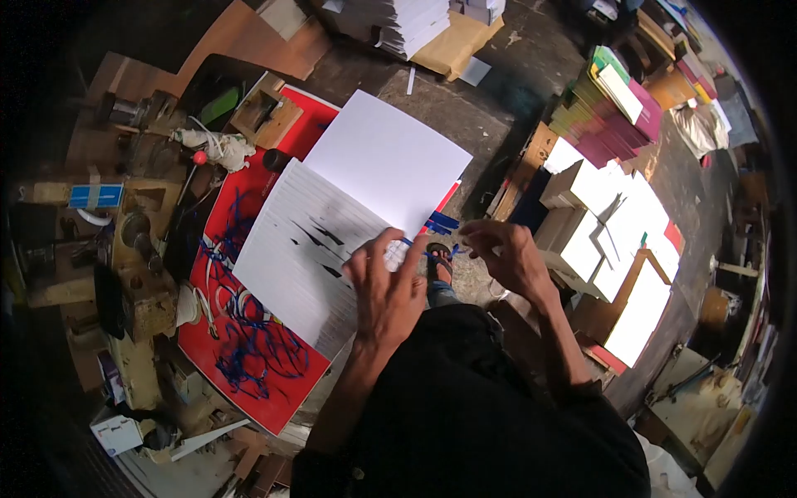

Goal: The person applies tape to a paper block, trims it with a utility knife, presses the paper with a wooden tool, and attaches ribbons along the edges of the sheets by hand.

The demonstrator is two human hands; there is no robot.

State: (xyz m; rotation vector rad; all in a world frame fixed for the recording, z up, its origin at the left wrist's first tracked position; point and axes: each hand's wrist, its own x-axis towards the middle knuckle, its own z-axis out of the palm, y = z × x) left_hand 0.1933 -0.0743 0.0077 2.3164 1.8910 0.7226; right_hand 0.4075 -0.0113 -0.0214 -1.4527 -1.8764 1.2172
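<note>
An open book block point(388, 149) with blank white pages lies across the red board, and dark slivers mark its left-hand page. Over its near right corner my left hand point(384, 290) is curled, a small white patterned thing point(397, 256) between its fingers and thumb. To the right, clear of the pages, my right hand point(508, 256) has its fingertips pinched together by a thin blue ribbon point(453, 249). More blue ribbon ends point(441, 222) stick out at the book's right edge.
Tangled blue and white ribbons point(261, 357) lie on the red board point(282, 411). A metal and wooden vise-like fixture point(137, 241) stands left. Stacked white book blocks point(585, 241) and green-maroon covers point(602, 116) are at right. A sandalled foot point(440, 256) shows below.
</note>
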